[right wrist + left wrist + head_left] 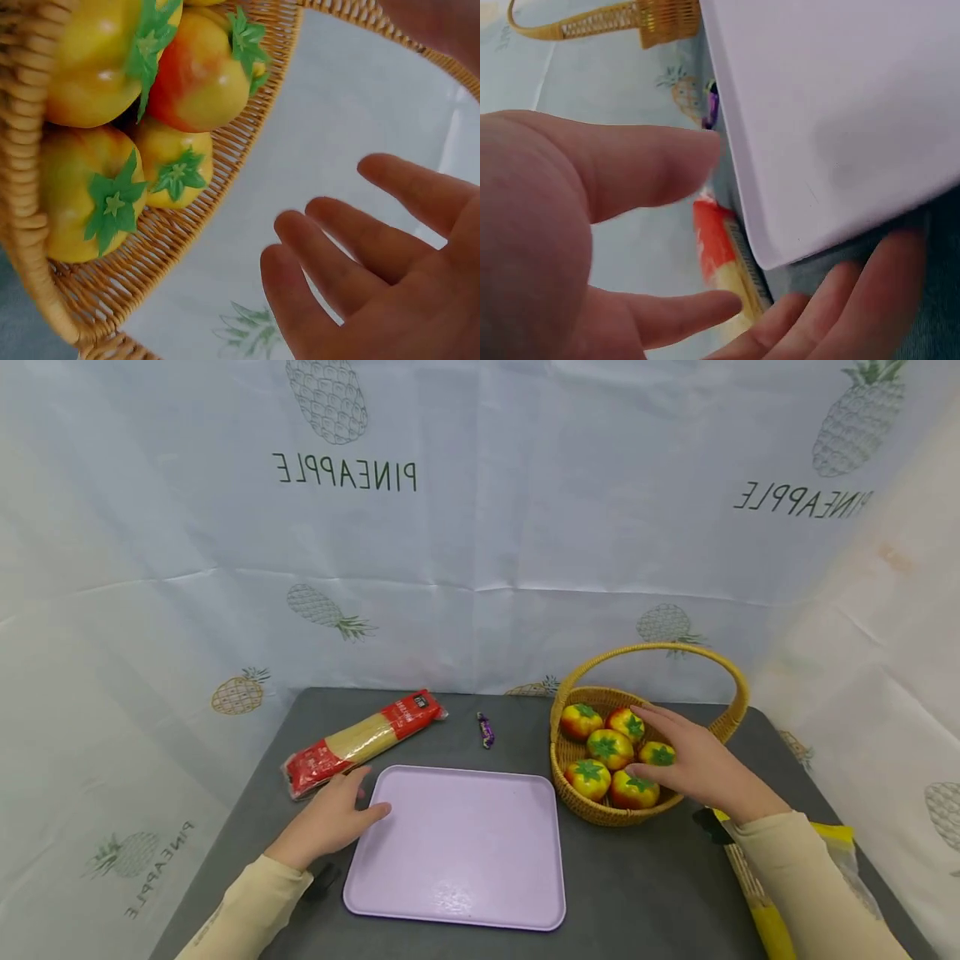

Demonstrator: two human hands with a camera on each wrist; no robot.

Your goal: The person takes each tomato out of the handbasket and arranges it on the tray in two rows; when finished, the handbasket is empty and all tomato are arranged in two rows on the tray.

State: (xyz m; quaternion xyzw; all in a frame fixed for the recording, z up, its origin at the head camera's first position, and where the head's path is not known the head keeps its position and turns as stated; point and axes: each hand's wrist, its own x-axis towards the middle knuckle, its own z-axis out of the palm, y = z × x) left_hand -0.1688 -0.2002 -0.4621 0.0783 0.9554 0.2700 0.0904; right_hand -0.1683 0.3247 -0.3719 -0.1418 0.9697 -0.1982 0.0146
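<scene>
My left hand [333, 817] reaches over the left edge of a pale lilac tray [459, 852], with its fingers spread. In the left wrist view the thumb and fingers lie around the tray's corner, holding nothing. My right hand [693, 760] hovers over the right side of a wicker basket [596, 814] with a tall handle. Its fingers are extended and apart, with nothing gripped. Inside the basket lie several yellow-red fruits [611, 748] with green leafy tops, shaped like persimmons. The right wrist view shows the fruits [90, 191] left of my open fingers.
A red-and-yellow pack of what looks like dried noodles [363, 739] lies behind my left hand. A small purple-wrapped candy [485, 730] sits behind the tray. A yellow-edged packet [772, 927] lies partly under my right sleeve. White pineapple-print cloth [480, 527] hangs around the dark table [637, 893].
</scene>
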